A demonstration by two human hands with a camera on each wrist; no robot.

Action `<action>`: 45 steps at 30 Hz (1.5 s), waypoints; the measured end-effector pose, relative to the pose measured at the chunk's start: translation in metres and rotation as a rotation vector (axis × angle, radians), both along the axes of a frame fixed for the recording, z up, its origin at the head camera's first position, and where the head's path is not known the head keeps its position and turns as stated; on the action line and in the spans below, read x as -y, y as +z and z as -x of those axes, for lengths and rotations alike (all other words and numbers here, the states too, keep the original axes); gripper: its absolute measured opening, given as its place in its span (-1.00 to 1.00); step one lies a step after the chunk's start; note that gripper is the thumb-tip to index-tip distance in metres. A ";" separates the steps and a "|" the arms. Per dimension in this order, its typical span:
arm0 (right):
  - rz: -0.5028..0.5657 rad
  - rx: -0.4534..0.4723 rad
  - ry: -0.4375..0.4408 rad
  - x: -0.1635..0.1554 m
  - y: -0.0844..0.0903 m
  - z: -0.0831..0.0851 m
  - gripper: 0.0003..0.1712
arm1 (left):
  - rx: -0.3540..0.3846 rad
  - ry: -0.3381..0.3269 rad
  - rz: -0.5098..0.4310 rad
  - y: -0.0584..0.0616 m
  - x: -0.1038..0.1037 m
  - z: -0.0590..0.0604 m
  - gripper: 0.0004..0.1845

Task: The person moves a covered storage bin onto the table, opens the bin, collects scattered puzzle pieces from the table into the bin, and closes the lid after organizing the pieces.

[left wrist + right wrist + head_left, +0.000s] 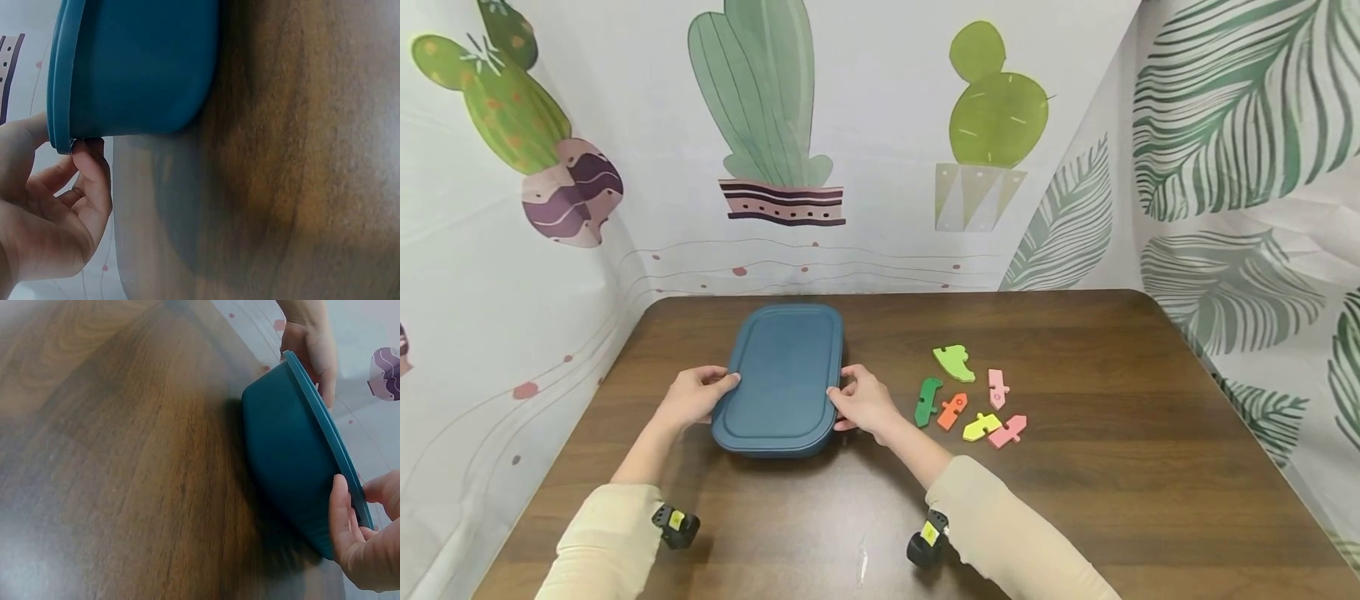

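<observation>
the blue lidded box (784, 379) was set left of the worktop's (1075, 500) middle, long axis running toward the far edge. it was held between both hands: left hand (694, 397) and right hand (863, 402), fingers curled at the lid's rim on opposite long sides.

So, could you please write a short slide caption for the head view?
Both hands, left hand and right hand, hold a closed teal box on a wooden table, coloured puzzle pieces beside.
</observation>
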State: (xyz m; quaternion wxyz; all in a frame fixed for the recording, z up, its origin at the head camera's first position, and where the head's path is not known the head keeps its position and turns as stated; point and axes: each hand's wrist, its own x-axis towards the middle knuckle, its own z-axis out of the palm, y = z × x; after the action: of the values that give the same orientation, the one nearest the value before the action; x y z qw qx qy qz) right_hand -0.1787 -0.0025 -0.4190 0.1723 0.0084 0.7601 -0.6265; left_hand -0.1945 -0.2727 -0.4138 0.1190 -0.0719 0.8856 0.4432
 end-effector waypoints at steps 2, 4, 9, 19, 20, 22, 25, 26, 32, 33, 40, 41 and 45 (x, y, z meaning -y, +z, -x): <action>-0.007 -0.001 0.003 -0.003 0.000 -0.001 -0.50 | -0.001 -0.006 -0.003 0.000 -0.002 0.000 -0.36; -0.020 -0.005 0.010 -0.006 -0.001 -0.001 -0.49 | -0.001 -0.014 -0.004 0.000 -0.004 0.000 -0.38; -0.045 0.003 0.021 -0.013 -0.001 -0.002 -0.49 | 0.005 -0.035 -0.006 0.000 -0.010 0.001 -0.38; -0.035 0.012 0.013 -0.025 -0.002 -0.002 -0.48 | 0.001 -0.045 0.011 0.000 -0.022 0.001 -0.40; -0.035 0.012 0.013 -0.026 -0.002 -0.003 -0.48 | 0.002 -0.042 0.009 0.000 -0.023 0.001 -0.41; -0.036 0.014 0.011 -0.028 -0.002 -0.003 -0.47 | 0.001 -0.044 0.009 0.000 -0.025 0.001 -0.41; -0.038 0.017 0.009 -0.031 -0.001 -0.003 -0.46 | 0.000 -0.046 0.007 0.000 -0.028 0.002 -0.41; -0.040 0.019 0.010 -0.032 -0.001 -0.003 -0.46 | 0.000 -0.046 0.005 0.000 -0.029 0.002 -0.42; -0.051 0.031 0.007 -0.038 -0.001 -0.003 -0.47 | 0.007 -0.053 0.003 0.000 -0.035 0.002 -0.41; -0.052 0.031 0.008 -0.039 -0.001 -0.003 -0.47 | 0.009 -0.055 0.003 0.000 -0.036 0.002 -0.41; -0.042 0.024 0.020 -0.045 -0.003 -0.003 -0.46 | 0.005 -0.064 0.000 0.001 -0.040 0.002 -0.43; -0.044 0.024 0.020 -0.046 -0.003 -0.003 -0.46 | 0.003 -0.068 -0.004 0.000 -0.041 0.002 -0.44; -0.048 0.027 0.019 -0.049 -0.003 -0.004 -0.46 | -0.001 -0.069 -0.020 0.000 -0.043 0.001 -0.46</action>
State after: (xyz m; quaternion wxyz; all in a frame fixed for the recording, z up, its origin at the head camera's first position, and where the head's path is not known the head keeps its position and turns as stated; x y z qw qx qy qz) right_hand -0.1742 0.0463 -0.4216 0.1881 0.0139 0.7725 -0.6063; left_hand -0.1958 -0.2293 -0.4141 0.1345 -0.0401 0.8831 0.4478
